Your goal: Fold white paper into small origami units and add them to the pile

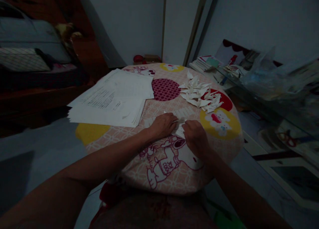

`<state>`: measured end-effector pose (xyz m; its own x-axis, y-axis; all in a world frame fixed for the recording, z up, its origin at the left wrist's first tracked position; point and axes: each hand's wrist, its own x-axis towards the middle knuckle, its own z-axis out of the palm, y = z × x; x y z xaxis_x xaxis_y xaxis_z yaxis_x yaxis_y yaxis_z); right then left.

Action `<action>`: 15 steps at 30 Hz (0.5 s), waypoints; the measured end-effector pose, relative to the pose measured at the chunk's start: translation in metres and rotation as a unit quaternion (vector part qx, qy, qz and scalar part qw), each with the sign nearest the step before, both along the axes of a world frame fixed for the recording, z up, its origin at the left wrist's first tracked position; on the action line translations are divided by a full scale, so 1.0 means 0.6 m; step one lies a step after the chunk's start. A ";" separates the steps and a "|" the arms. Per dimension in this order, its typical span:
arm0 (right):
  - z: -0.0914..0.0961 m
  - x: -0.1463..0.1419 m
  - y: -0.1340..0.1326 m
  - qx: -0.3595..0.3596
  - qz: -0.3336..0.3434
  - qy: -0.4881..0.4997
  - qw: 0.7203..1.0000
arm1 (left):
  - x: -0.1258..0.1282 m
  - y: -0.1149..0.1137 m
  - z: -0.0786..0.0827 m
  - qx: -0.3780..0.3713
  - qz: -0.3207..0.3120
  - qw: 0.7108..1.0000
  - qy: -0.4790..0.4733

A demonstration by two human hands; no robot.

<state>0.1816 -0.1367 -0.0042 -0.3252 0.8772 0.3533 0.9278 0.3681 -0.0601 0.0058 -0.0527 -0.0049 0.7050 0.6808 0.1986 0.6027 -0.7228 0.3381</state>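
Both hands work close together over the round cloth-covered table (139,106). My left hand (163,125) has its fingers closed on the left side of a small folded paper (179,128). On the paper's right side, my right hand (195,136) pinches it, its fingertips partly hidden. The paper's exact shape is hard to make out in the dim light. Flat paper pieces (187,112) lie just beyond the hands. Farther right, a heap of folded paper cranes (199,93) rests on the cloth.
A stack of printed sheets (112,99) covers the table's left side. To the right stands a glass-topped unit (249,99) with papers, a clear plastic bag (269,69) and red-handled scissors (290,141). Bags (32,39) sit on wooden furniture at left.
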 end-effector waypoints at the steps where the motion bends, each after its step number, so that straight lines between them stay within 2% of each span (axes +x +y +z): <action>1: -0.005 -0.002 -0.003 -0.005 0.040 0.005 0.999 | -0.001 -0.001 -0.002 0.001 0.001 1.000 -0.005; 3: -0.017 -0.003 -0.006 -0.038 0.106 0.025 0.993 | -0.001 -0.004 -0.003 0.000 0.007 1.000 -0.016; 5: -0.030 -0.003 -0.008 -0.068 0.137 0.046 0.987 | -0.001 -0.006 -0.002 -0.008 0.019 0.999 -0.026; 11: -0.058 0.001 -0.019 -0.061 0.146 0.053 0.986 | 0.001 -0.006 0.011 -0.043 0.050 0.993 -0.093; 15: -0.062 0.001 -0.023 -0.057 0.137 0.045 0.988 | 0.001 0.004 0.020 -0.027 0.074 0.989 -0.126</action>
